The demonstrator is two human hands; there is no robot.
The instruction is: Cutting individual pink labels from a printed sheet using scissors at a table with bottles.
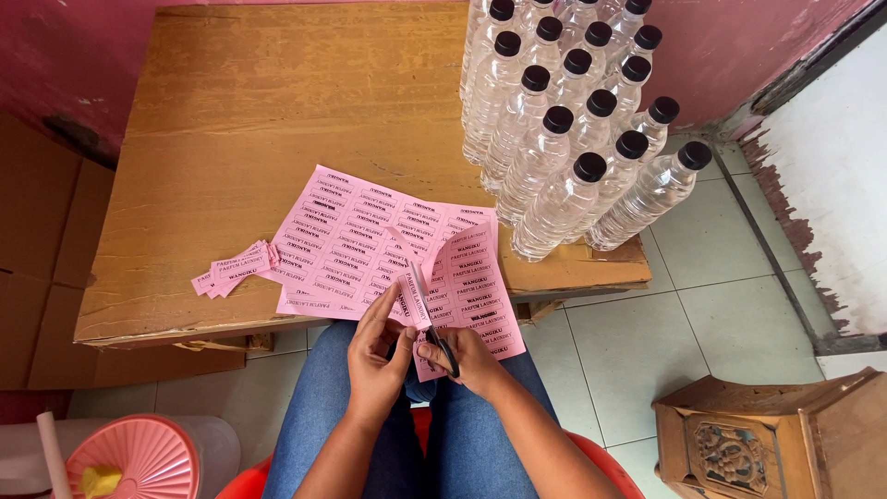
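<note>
Wooden bench [231, 120] across the upper middle, worn top, set against a pink wall [55, 46]. White tiled floor [721, 305] to the right and below. Flattened brown cardboard [42, 249] leaning at the left edge.

Cluster of clear plastic bottles [573, 120] with black caps on the bench's right end, packed upright in rows, touching one another.

Carved wooden box [767, 444] on the floor at lower right, well apart from the bench. Pink ribbed lid [134, 457] on a pale container at lower left. Blue-jeaned legs below the bench's front edge, on a red seat [591, 453].

Pink label sheet [370, 249] printed with rows of black text, lying on the bench near its front edge and overhanging it toward the lap; right part curled upward, partly cut into a strip.

Left hand [379, 356] closed in a pinch on the lower edge of the sheet's cut strip, fingers pointing up. Right hand [471, 356] just beside it, closed around the dark handles of scissors [430, 314], blades angled up into the sheet, slightly parted on the paper.

Small pile of cut pink labels [236, 268] on the bench to the left of the sheet, just beside its edge, loosely overlapping.
</note>
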